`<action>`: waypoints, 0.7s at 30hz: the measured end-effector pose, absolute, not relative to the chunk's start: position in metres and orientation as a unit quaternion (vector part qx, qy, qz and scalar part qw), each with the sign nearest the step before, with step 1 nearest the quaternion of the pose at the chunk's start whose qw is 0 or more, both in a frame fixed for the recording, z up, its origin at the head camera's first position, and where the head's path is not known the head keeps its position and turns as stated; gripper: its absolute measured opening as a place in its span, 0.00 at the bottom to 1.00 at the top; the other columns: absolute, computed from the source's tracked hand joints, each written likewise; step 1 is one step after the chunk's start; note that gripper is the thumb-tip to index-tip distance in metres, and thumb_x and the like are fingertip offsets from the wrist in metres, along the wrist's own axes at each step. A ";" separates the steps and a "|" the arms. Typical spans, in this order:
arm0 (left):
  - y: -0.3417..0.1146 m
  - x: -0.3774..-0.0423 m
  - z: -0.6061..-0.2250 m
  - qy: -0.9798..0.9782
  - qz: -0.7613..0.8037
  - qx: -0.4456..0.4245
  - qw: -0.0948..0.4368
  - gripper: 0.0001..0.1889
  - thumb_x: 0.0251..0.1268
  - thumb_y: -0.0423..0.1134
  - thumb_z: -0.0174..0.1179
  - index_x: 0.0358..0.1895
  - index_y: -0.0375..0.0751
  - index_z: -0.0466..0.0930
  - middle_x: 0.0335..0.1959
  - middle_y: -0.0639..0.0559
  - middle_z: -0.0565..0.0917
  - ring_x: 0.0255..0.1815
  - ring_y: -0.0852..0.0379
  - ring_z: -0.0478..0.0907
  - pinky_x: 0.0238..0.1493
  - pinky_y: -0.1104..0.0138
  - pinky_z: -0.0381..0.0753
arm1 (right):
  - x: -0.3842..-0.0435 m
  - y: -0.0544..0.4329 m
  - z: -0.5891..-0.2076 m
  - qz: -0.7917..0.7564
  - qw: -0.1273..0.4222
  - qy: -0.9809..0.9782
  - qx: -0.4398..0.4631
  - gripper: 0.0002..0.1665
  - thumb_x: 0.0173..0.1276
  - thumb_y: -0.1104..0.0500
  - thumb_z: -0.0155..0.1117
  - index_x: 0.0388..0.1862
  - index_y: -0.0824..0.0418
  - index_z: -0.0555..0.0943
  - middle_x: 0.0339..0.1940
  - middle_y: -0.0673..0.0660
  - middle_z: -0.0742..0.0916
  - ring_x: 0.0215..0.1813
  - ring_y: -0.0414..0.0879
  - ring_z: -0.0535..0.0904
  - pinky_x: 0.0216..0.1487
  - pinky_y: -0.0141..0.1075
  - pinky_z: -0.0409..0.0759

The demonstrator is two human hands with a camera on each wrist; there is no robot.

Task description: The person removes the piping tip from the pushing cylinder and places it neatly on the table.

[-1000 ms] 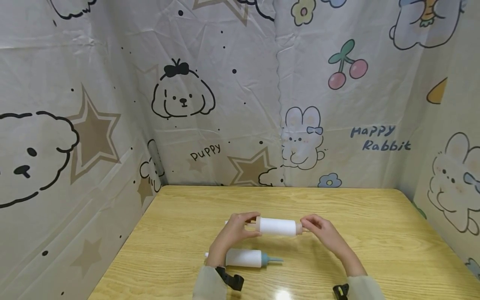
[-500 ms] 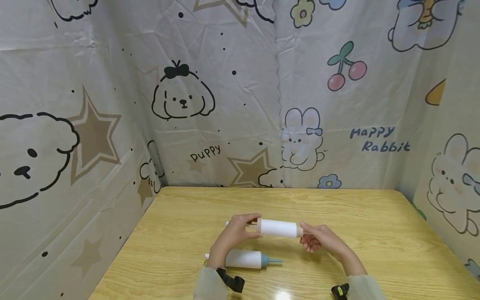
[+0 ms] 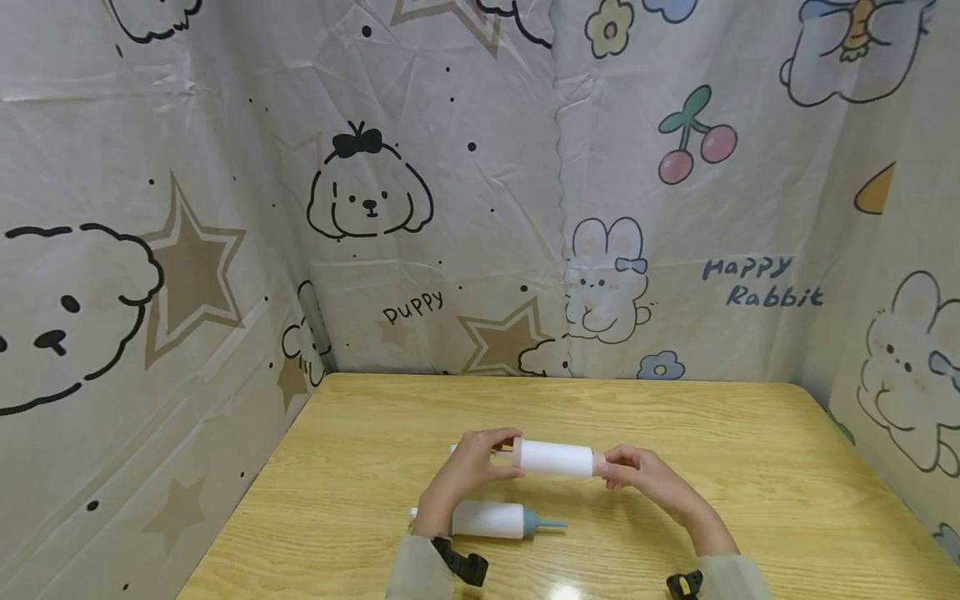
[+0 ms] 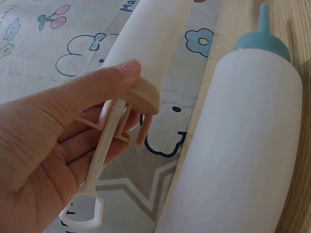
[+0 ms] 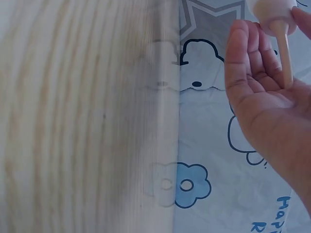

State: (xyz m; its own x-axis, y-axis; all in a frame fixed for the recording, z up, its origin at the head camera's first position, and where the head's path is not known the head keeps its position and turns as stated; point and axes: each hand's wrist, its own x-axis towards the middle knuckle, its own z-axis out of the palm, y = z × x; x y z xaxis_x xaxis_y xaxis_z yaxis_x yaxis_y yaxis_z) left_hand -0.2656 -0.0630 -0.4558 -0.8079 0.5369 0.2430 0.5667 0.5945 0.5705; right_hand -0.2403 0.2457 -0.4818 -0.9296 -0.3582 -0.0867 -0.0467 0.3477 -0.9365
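Observation:
A white plastic syringe with beige ends is held level above the table in the head view. My left hand grips its beige collar at the plunger end. In the left wrist view the white plunger rod, ending in a ring handle, runs past the palm. My right hand pinches the beige nozzle cap at the other end. Its slim nozzle points into the palm. A second syringe, white with a teal nozzle cap, lies on the table below, partly behind my left wrist.
The wood-grain table spreads under both hands. Printed cloth hangs behind it and at both sides. Black straps sit on the wrists.
My right hand has turned about the nozzle end: its fingers swung below the cap, then came back up round it. The left hand and the lying syringe stay put.

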 end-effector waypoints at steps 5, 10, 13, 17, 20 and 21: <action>-0.063 -0.266 -0.456 -0.889 -0.332 -0.314 0.031 0.27 0.53 0.43 0.73 0.58 0.43 0.80 0.53 0.46 0.86 0.48 0.51 0.85 0.48 0.65 0.86 | -0.236 0.243 -0.481 -0.553 0.105 0.815 -0.138 0.22 0.72 0.52 0.60 0.54 0.68 0.74 0.55 0.65 0.81 0.60 0.62 0.78 0.59 0.50 0.81; -0.064 -0.267 -0.456 -0.886 -0.333 -0.320 0.038 0.26 0.53 0.43 0.74 0.57 0.43 0.80 0.51 0.47 0.87 0.46 0.52 0.85 0.47 0.66 0.86 | -0.234 0.241 -0.482 -0.534 0.060 0.831 -0.146 0.21 0.69 0.53 0.64 0.54 0.65 0.75 0.55 0.65 0.81 0.60 0.61 0.79 0.54 0.42 0.85; -0.064 -0.267 -0.456 -0.885 -0.337 -0.319 0.034 0.26 0.53 0.42 0.74 0.57 0.43 0.80 0.51 0.46 0.87 0.47 0.51 0.85 0.47 0.66 0.86 | -0.233 0.240 -0.484 -0.509 0.023 0.847 -0.152 0.20 0.67 0.53 0.67 0.52 0.62 0.76 0.51 0.61 0.83 0.55 0.48 0.80 0.52 0.36 0.82; -0.064 -0.267 -0.456 -0.886 -0.338 -0.316 0.029 0.26 0.53 0.42 0.74 0.57 0.42 0.80 0.51 0.45 0.86 0.47 0.50 0.85 0.48 0.64 0.86 | -0.232 0.238 -0.487 -0.475 -0.029 0.863 -0.170 0.19 0.64 0.53 0.70 0.50 0.57 0.77 0.48 0.54 0.84 0.51 0.36 0.79 0.54 0.35 0.81; -0.064 -0.267 -0.456 -0.889 -0.335 -0.311 0.025 0.26 0.53 0.42 0.73 0.58 0.43 0.80 0.52 0.46 0.86 0.48 0.49 0.85 0.49 0.63 0.86 | -0.232 0.237 -0.489 -0.456 -0.061 0.868 -0.186 0.19 0.63 0.54 0.71 0.50 0.55 0.77 0.46 0.51 0.84 0.50 0.34 0.78 0.55 0.36 0.82; -0.065 -0.267 -0.456 -0.890 -0.335 -0.309 0.024 0.26 0.53 0.42 0.73 0.58 0.43 0.80 0.52 0.46 0.86 0.48 0.49 0.85 0.49 0.62 0.86 | -0.231 0.237 -0.489 -0.452 -0.066 0.869 -0.189 0.19 0.63 0.54 0.71 0.50 0.54 0.77 0.46 0.50 0.84 0.50 0.34 0.79 0.55 0.35 0.82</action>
State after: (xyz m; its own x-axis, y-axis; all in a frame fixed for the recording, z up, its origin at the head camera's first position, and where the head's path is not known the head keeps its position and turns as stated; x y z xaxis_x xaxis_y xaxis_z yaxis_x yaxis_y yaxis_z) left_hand -0.2665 -0.0645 -0.4561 -0.8078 0.5340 0.2495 0.5661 0.5849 0.5809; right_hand -0.2314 0.2369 -0.4894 -0.9202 -0.2688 0.2847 -0.3874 0.5197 -0.7615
